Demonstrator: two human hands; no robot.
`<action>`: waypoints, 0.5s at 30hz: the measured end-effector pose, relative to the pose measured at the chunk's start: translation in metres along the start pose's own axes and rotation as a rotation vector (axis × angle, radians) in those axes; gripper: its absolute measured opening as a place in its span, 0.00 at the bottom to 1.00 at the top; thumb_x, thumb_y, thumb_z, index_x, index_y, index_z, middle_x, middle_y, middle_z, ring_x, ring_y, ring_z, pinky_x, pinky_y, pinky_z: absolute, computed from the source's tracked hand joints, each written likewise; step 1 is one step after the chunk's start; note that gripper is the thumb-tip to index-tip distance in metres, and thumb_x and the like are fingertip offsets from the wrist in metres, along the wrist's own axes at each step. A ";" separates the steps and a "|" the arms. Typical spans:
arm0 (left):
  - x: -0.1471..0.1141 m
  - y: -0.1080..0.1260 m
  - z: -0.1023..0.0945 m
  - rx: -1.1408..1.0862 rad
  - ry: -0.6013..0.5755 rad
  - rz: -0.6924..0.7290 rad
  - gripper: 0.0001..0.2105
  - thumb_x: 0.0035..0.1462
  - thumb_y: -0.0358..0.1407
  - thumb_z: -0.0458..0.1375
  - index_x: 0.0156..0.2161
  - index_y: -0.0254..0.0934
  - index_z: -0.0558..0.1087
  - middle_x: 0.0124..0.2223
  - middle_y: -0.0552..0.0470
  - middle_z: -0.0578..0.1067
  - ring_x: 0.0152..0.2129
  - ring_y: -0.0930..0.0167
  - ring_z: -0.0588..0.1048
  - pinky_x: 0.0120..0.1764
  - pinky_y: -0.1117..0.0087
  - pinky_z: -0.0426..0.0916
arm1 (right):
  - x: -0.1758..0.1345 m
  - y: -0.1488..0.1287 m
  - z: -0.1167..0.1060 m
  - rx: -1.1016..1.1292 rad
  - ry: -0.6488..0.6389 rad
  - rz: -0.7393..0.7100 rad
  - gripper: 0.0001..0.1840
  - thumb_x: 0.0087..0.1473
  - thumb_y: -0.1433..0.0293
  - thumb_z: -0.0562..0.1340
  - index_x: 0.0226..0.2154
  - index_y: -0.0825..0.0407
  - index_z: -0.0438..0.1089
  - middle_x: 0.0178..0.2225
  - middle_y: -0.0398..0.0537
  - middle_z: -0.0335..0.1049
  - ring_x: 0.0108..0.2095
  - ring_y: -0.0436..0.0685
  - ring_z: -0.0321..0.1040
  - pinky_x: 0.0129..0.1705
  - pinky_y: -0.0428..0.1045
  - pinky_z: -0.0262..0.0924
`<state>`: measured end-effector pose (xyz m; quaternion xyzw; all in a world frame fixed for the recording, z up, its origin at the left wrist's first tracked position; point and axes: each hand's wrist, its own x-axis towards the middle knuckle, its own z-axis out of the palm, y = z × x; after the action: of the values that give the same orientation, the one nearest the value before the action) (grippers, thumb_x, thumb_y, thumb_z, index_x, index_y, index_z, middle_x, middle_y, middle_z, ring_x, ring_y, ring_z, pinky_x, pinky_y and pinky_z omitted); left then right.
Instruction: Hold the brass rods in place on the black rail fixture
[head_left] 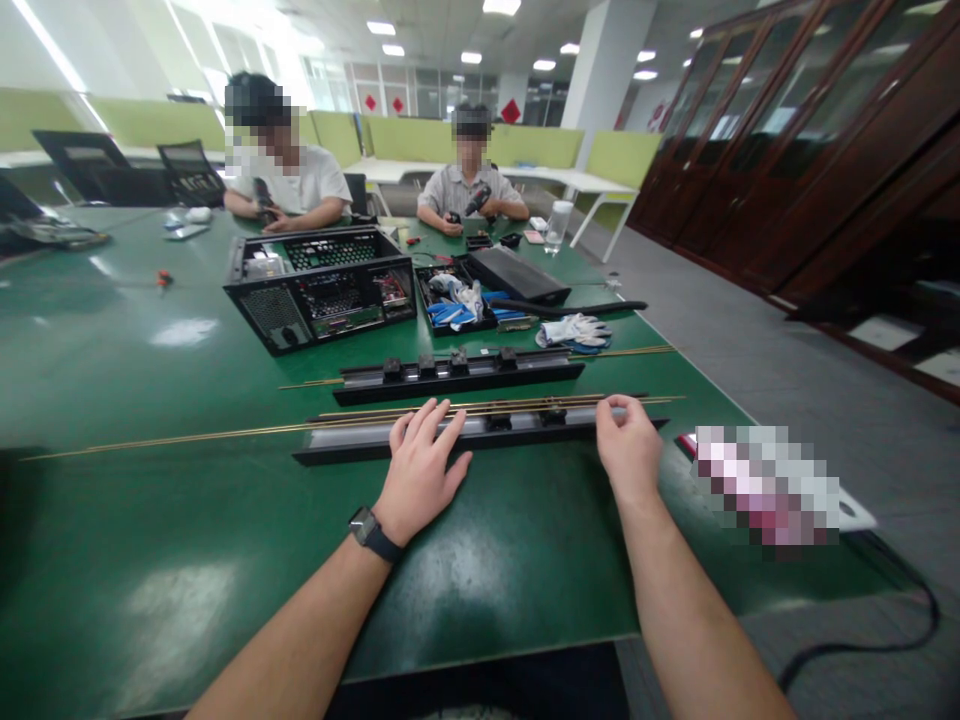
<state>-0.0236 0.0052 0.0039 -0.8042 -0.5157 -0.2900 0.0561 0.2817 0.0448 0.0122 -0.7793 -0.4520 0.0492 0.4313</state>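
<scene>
Near black rail (pixel 517 430) lies left to right on the green table (pixel 150 520), close to the near edge. Left hand (pixel 420 465) lies flat on the rail's left part, fingers spread and straight, palm down, gripping nothing; fingertips touch the thin brass rods (pixel 225 432) that run along the rail's far side and stick out well to the left. Watch (pixel 365 527) on the left wrist. Right hand (pixel 626 445) is at the rail's right end, fingers curled down onto the rail; looks like a light pinch on its top edge, but how tight the hold is cannot be told. Two small black clips (pixel 525 419) sit on the rail between the hands.

Just beyond it, a second black rail (pixel 457 375), parallel, with clips on top and more brass rods. Further off: open black computer case (pixel 322 285) left of centre, black tray of tools (pixel 457 300) right of it, white work gloves (pixel 574 330) near the right edge, a clear cup (pixel 557 225) far right. Small orange-handled tool (pixel 163 279) far left. Two people sit at the far side, each holding a tool. Blurred patch on the table's near right corner, black cable (pixel 900 620) on the floor beside it.
</scene>
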 end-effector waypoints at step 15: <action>0.000 -0.001 0.001 0.012 0.009 0.010 0.24 0.65 0.39 0.58 0.65 0.41 0.67 0.67 0.40 0.68 0.67 0.54 0.62 0.65 0.49 0.55 | 0.008 0.013 0.013 0.231 0.004 0.053 0.23 0.58 0.52 0.63 0.42 0.55 0.80 0.21 0.47 0.74 0.24 0.58 0.70 0.31 0.50 0.60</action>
<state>-0.0238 0.0062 0.0024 -0.8052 -0.5130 -0.2904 0.0646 0.2888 0.0563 -0.0025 -0.7362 -0.4216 0.1106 0.5177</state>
